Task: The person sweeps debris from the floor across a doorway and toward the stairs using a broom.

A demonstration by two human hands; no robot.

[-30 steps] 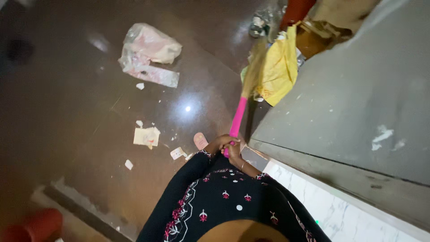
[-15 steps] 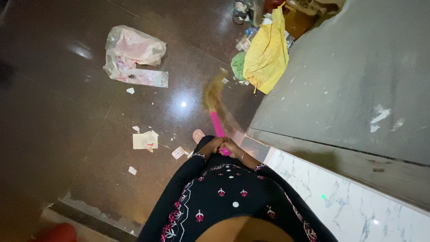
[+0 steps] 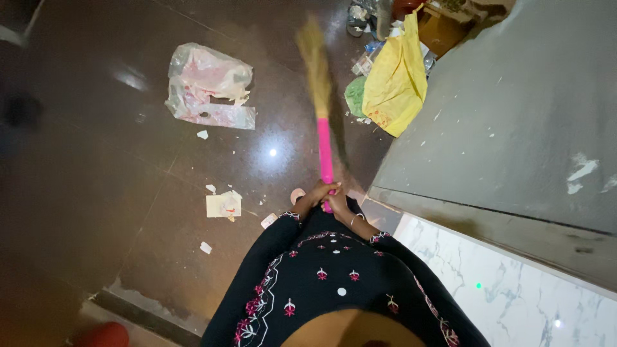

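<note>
A crumpled clear plastic bag [image 3: 207, 87] lies on the dark glossy floor [image 3: 83, 167] in the upper left of the frame, with small paper scraps [image 3: 223, 205] scattered below it toward the centre. At upper centre-right a yellow bag [image 3: 398, 80] slumps beside a green crumpled wrapper [image 3: 354, 96] and a brown cardboard box [image 3: 441, 29]. A grey slab surface [image 3: 514, 109] fills the right side, with white marble tile [image 3: 514, 302] along the lower right.

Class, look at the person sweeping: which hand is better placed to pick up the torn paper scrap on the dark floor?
Probably the left hand. The torn white paper scrap lies on its side of the pink-handled straw broom, while the right hand sits beside the grey slab.
</note>
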